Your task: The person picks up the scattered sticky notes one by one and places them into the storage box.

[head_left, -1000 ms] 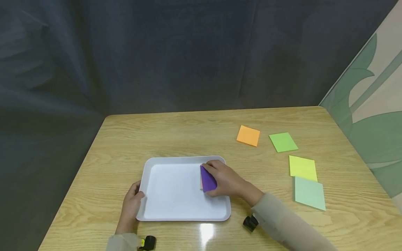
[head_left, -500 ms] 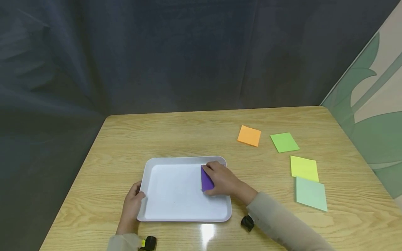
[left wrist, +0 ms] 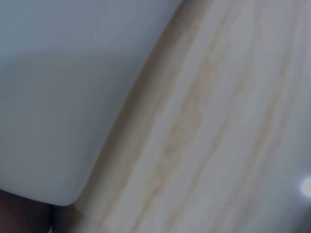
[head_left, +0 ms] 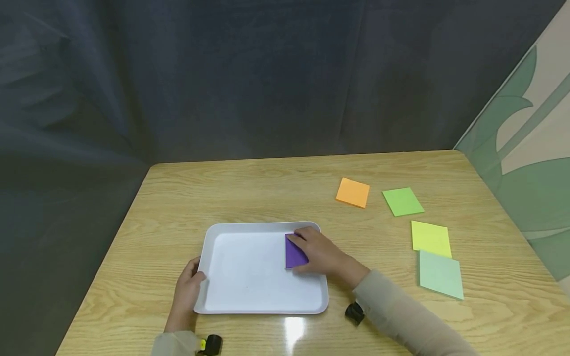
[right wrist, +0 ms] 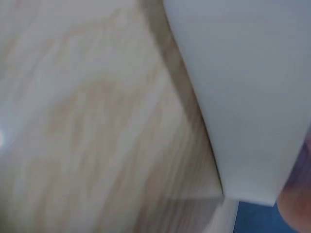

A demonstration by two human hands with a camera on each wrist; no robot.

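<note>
A white rectangular tray (head_left: pixel 249 282) lies on the wooden table. My left hand (head_left: pixel 187 291) grips its left rim, thumb over the edge. In the tray's right part is a purple sticky note pad (head_left: pixel 294 254), close over the tray floor, with a thin pale edge showing along its left side. My right hand (head_left: pixel 320 253) holds this pad between fingers at the far edge and thumb at the near edge, covering its right part. The left wrist view shows the tray wall (left wrist: pixel 58 111); the right wrist view shows its wall (right wrist: pixel 248 97) and a blurred finger (right wrist: pixel 295 208).
To the right lie an orange pad (head_left: pixel 353 193), a green pad (head_left: pixel 403 201), a yellow pad (head_left: pixel 430 237) and a pale mint pad (head_left: pixel 440 274) that overlaps the yellow one. A dark curtain (head_left: pixel 267 79) hangs behind the table's far edge (head_left: pixel 303 158).
The purple pad, tilted and skewed a second ago with pale and pink edges showing under it, now lies flatter and squarer over them. My right hand shifted slightly; the left hand and tray stayed.
</note>
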